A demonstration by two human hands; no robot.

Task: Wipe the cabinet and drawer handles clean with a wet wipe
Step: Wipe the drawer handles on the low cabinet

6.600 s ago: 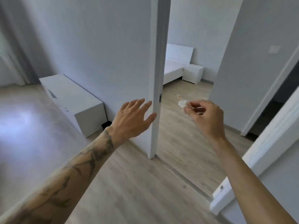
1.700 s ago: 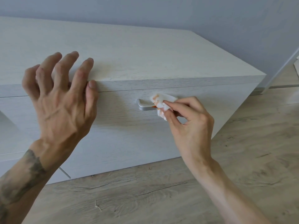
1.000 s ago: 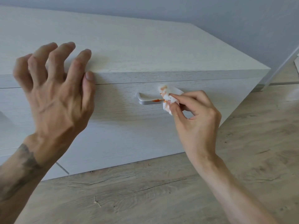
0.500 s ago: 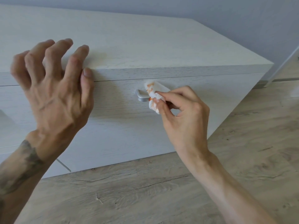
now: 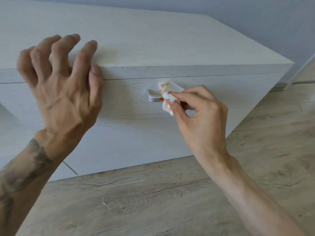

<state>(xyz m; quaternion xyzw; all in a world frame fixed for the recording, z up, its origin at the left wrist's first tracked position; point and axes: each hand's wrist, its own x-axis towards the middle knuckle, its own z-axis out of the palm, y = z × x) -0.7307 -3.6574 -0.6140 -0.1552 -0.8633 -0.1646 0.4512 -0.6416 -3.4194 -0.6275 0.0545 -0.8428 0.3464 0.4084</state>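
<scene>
A low pale wood-grain cabinet (image 5: pixel 153 48) stands on the floor. Its drawer front carries a silver metal handle (image 5: pixel 152 97). My right hand (image 5: pixel 199 114) pinches a crumpled white wet wipe (image 5: pixel 167 92) with orange stains and presses it against the handle; an orange smear shows on the metal where the wipe meets it. The handle's right part is hidden behind the wipe and fingers. My left hand (image 5: pixel 61 87) rests on the cabinet's top front edge with fingers spread and curled, holding nothing.
Light wood-look floor (image 5: pixel 170 201) runs in front of and to the right of the cabinet. A grey wall (image 5: pixel 255 17) rises behind it. A second drawer front (image 5: pixel 13 130) lies at the far left, and a door frame edge (image 5: pixel 306 65) shows at the far right.
My right hand slid the wipe rightward along the handle again, baring more of its left end, after going left half a second ago. The left hand stays on the cabinet edge.
</scene>
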